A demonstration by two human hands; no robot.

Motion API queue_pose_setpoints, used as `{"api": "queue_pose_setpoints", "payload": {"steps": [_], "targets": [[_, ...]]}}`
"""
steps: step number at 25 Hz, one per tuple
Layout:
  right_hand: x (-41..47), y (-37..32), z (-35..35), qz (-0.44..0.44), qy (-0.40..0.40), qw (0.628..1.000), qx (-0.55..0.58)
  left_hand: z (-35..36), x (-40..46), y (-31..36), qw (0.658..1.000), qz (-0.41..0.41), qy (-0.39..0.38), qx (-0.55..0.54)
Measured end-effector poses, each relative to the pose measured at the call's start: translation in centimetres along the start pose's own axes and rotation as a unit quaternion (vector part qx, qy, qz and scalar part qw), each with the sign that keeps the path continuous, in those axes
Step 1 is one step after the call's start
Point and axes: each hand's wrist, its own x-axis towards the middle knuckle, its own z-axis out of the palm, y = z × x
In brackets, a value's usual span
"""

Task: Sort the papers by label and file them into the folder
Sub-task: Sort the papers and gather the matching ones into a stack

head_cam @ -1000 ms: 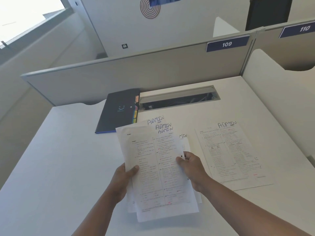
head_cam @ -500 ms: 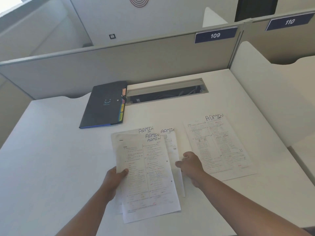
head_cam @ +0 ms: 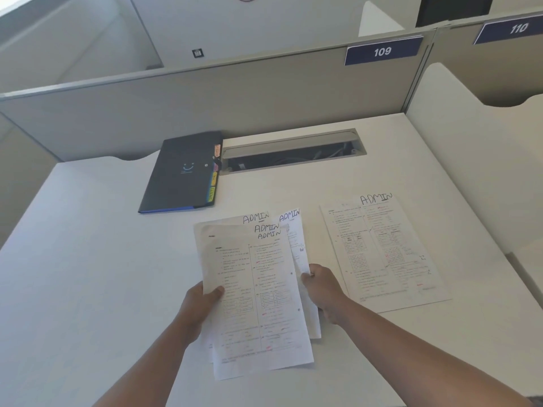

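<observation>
Right hand [head_cam: 323, 289] fingers pinched one white printed ADMIN sheet [head_cam: 296, 242]; lone white ADMIN sheet [head_cam: 382, 248] lay just right, long axis near-far. Left hand [head_cam: 199, 306] gripped the stack [head_cam: 255, 295].

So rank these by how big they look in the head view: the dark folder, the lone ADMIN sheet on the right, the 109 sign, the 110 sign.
1. Lone ADMIN sheet.
2. Dark folder; it lies farther off, so its true size against the sheet is unsure.
3. 109 sign.
4. 110 sign; cut off by the frame edge, so likely the same size as 109.

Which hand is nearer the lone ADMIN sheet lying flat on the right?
Right. The right hand sits just beside the lone ADMIN sheet, pinching another page; the left hand grips the stack farther left.
</observation>
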Motion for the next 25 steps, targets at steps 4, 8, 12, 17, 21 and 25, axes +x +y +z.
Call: {"api": "queue_pose_setpoints", "payload": {"steps": [4,8,12,17,21,25], "targets": [[0.2,-0.7,-2.5,-0.049,0.139,0.989,-0.006,0.0,0.1,-0.2,0.999,-0.007,0.026,-0.038],[0.0,-2.6,-8.0,-0.086,0.208,0.974,-0.009,-1.4,0.8,0.5,0.993,0.004,0.093,-0.067],[0.5,-2.9,-11.7,-0.103,0.191,0.976,0.005,-4.3,1.3,2.7,0.981,0.057,0.171,-0.076],[-0.4,-2.3,-10.5,-0.097,0.058,0.988,0.105,-2.6,0.0,5.9,0.987,0.086,0.113,-0.08],[-0.5,-1.8,-7.6,-0.078,0.011,0.991,0.112,1.1,-2.4,7.1,0.991,0.087,0.013,-0.104],[-0.6,-1.0,-6.2,-0.089,-0.005,0.991,0.099,3.0,-3.8,7.7,0.988,0.087,-0.05,-0.116]]}}
